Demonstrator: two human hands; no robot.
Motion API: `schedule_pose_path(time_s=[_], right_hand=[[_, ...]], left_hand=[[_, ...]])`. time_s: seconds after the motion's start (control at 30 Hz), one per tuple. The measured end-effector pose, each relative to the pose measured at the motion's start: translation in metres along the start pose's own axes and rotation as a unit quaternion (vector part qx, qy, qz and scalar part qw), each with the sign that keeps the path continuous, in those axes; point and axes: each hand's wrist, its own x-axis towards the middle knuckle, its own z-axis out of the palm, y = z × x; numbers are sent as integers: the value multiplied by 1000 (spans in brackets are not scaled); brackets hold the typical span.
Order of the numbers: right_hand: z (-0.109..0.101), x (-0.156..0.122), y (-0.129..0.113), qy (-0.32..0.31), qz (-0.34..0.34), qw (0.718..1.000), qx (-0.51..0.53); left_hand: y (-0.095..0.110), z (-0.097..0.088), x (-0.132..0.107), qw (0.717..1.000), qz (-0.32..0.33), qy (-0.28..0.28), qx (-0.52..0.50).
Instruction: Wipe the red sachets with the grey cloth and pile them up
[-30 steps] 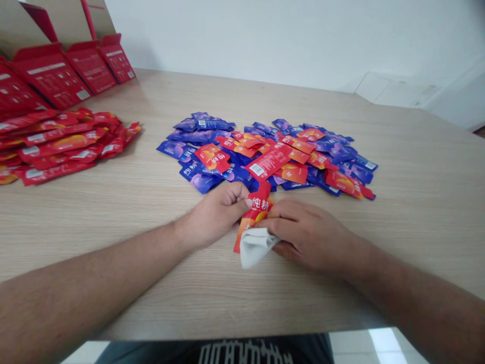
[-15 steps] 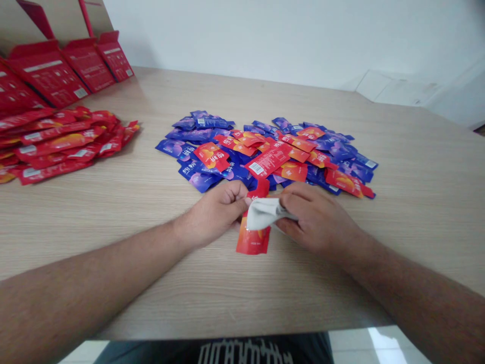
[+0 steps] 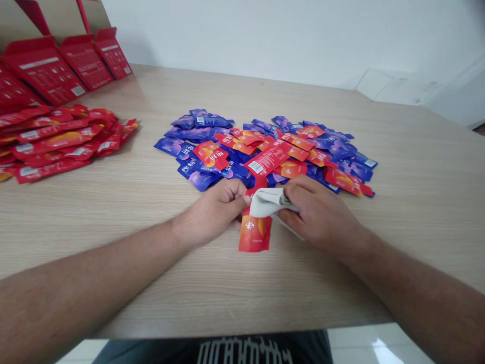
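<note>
Item in hand: one red sachet [image 3: 255, 233] with an orange pattern, held over the table [image 3: 417, 212] just in front of me, near the edge closest to my body. I cannot tell whether it touches the wood.

Orientation: its long axis runs nearly straight away from me, with a slight lean. The upper end points toward the central heap, and the lower end, showing small printing, points back at me.

Left hand [image 3: 215, 212]: closed, thumb and fingers pinching the upper end of the sachet.

Right hand [image 3: 320, 217]: curled and gripping a grey cloth [image 3: 270, 202], which is folded over the upper part of the sachet, just below my left fingers.

Laid out to my left: a long pile of red sachets [image 3: 56, 139], lying mostly side by side and overlapping. Beyond it stand several open red cartons [image 3: 45, 71], their printed panels facing me.

Not yet laid out: a loose central heap of blue sachets [image 3: 189, 146] and more red sachets [image 3: 267, 161], scattered across the table just beyond my hands. Many lie at odd angles, overlapping one another, with the red ones mostly on top of the blue.
</note>
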Motion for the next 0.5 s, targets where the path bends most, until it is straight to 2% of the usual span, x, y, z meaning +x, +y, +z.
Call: schedule_pose_path(time_s=[0.2, 0.37, 0.43, 0.5], right_hand=[[-1, -3, -11, -72, -107, 991, 40], [-1, 0, -3, -10, -9, 1000, -1], [0, 0, -2, -15, -14, 1000, 8], [0, -2, -8, -44, -58, 997, 27]], left_hand=[[1, 2, -2, 1000, 6, 10, -12], [1, 3, -1, 1000, 5, 6, -24], [1, 3, -1, 1000, 5, 12, -20], [1, 3, -1, 1000, 5, 18, -18]])
